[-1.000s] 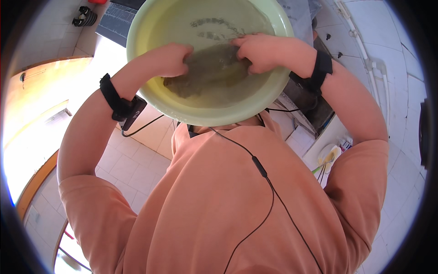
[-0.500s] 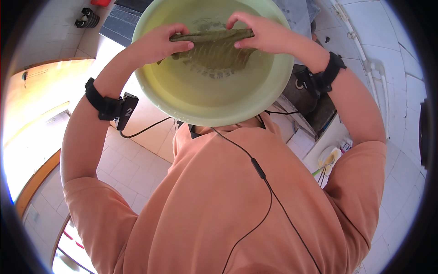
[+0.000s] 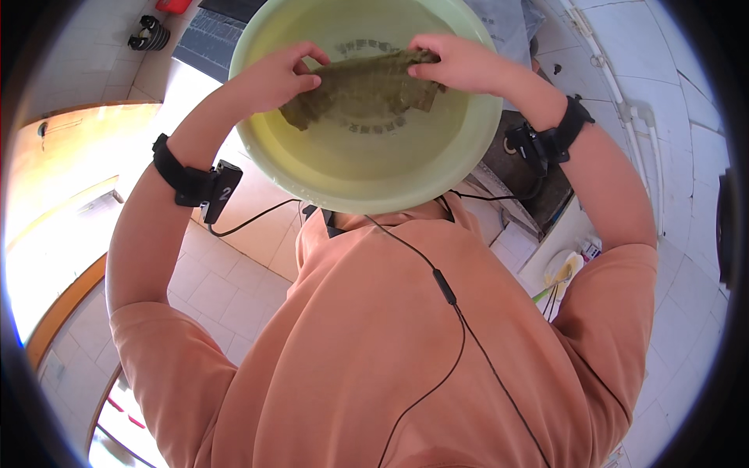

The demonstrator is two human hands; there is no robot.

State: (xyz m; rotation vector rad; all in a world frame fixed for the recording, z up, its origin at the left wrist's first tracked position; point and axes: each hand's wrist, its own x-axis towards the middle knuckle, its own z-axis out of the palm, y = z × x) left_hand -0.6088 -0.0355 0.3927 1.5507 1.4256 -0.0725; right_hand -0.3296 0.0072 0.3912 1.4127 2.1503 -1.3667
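A large pale green basin (image 3: 367, 187) of water is at the top of the view. In it, a limp olive-green sheet (image 3: 363, 82) hangs between my two hands; whether it is cloth or kelp I cannot tell. My left hand (image 3: 277, 76) pinches its left end between thumb and fingers. At the right end, my right hand (image 3: 456, 64) grips the bunched upper edge with thumb and forefinger. The lower part of the sheet spreads into the water, with a loose brownish flap below my right hand.
Both forearms wear black straps with small devices (image 3: 220, 191). A dark worktop (image 3: 538, 187) lies right of the basin, with a pale bowl (image 3: 562, 269) nearer me. A black cable (image 3: 443, 287) runs down my shirt. White pipes (image 3: 624, 101) line the tiled wall at right.
The taut, folded upper edge of the sheet has slackened and the sheet has spread lower on the left. My right hand's raised fingers have closed down onto its end.
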